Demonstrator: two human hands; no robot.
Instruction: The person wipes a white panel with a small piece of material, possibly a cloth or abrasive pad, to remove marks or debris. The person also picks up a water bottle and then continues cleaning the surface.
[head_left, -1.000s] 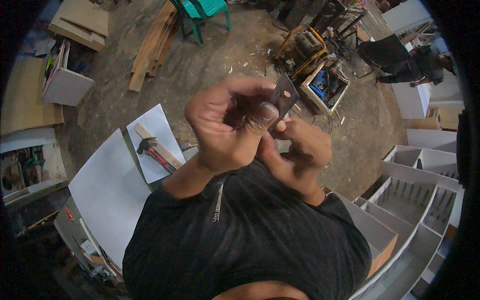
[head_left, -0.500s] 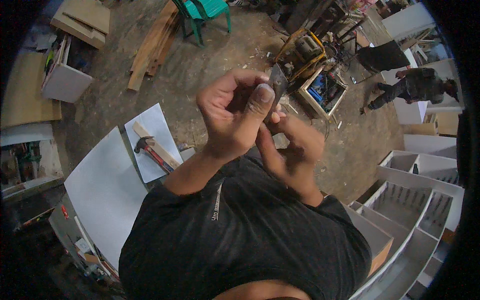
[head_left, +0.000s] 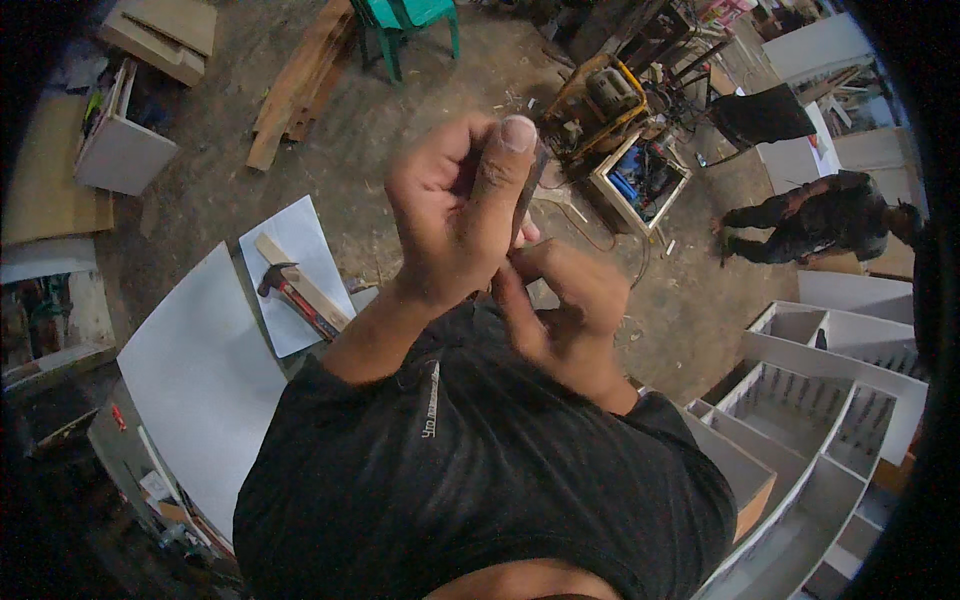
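My left hand [head_left: 455, 215] is raised in front of my chest, its thumb pressed along a thin, dark, flat piece [head_left: 531, 188] and its fingers curled behind. The piece is seen nearly edge-on, mostly covered by the hand, so its exact kind is unclear. Just below and to the right, my right hand [head_left: 575, 295] is closed in a pinch at the lower end of that piece. Its fingertips are partly hidden behind the left hand. To the left, a claw hammer [head_left: 305, 302] with a red and black handle lies beside a wooden strip [head_left: 270, 250] on a small white board [head_left: 303, 225].
A large white panel [head_left: 195, 370] lies at my left. White compartmented cabinets [head_left: 790, 400] stand at the right, near a person in dark clothes [head_left: 850, 215]. Ahead are a yellow-framed machine [head_left: 605, 95], a tool box [head_left: 600, 180], planks [head_left: 290, 90] and a green chair [head_left: 405, 15].
The dark piece has turned more edge-on, and my left thumb now points further upward along it. Both hands have shifted slightly left. The person at the right has moved a little nearer.
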